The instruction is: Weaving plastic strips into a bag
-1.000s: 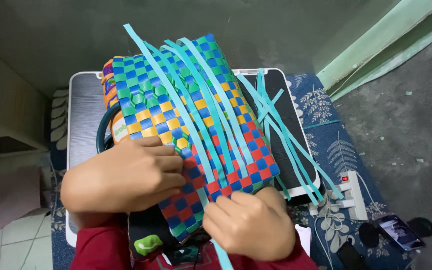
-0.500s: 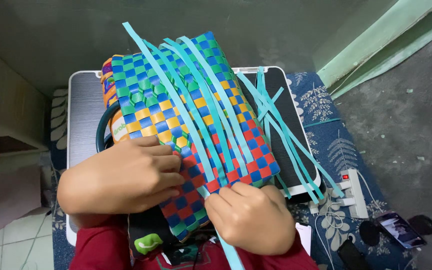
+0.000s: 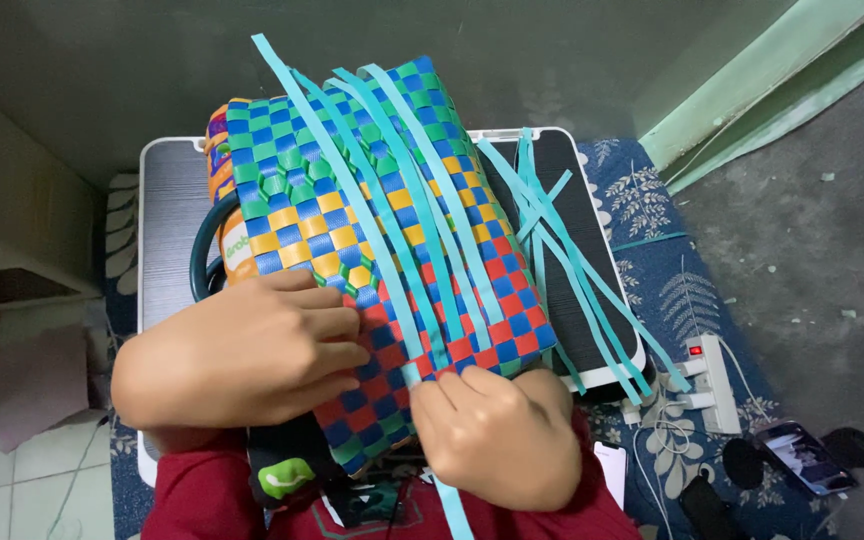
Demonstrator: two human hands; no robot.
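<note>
While the left hand [image 3: 242, 365] presses flat on a checkered multicolour woven plastic basket [image 3: 372, 250], the right hand [image 3: 497, 435] pinches a loose turquoise plastic strip [image 3: 407, 260].
Basket rests tilted against a grey lap table [image 3: 167, 220], so the panel stays steady and the strip stays taut.

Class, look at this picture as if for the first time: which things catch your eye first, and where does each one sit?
First comes the woven basket, a checked weave of blue, green, yellow and red, filling the middle on a grey tray. Long turquoise strips run slantwise across it and fan out to the right. At the bottom, the left hand presses flat on the weave, while the right hand pinches one strip.
</note>
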